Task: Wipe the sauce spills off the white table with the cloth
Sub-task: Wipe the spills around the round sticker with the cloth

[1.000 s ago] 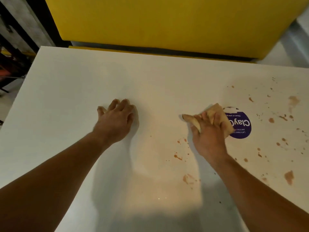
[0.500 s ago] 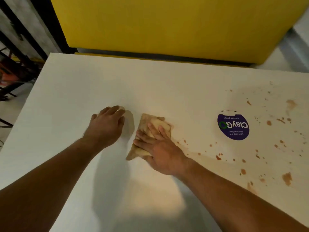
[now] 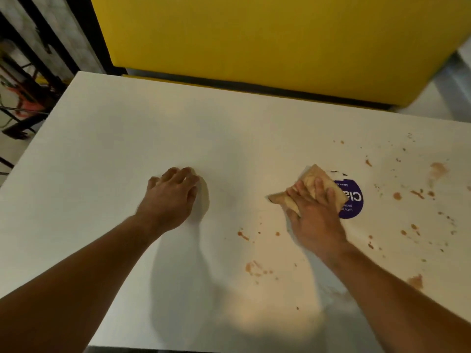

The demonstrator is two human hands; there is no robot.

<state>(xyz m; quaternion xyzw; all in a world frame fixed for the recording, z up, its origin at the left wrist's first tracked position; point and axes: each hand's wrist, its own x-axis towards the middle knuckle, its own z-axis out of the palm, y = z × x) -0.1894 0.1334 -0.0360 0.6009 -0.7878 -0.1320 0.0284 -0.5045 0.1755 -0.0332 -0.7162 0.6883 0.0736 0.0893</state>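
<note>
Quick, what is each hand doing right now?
Left hand: open, resting on the table, holding nothing.
Right hand: open, pressing the cloth down on the table.

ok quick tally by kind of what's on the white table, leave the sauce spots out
hands: 2 (left hand, right hand)
cloth: 1
round purple sticker: 1
total: 4

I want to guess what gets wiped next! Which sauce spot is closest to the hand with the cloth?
The small round spot just left of the right hand, below the cloth. The other spots all lie farther from that hand.
</note>
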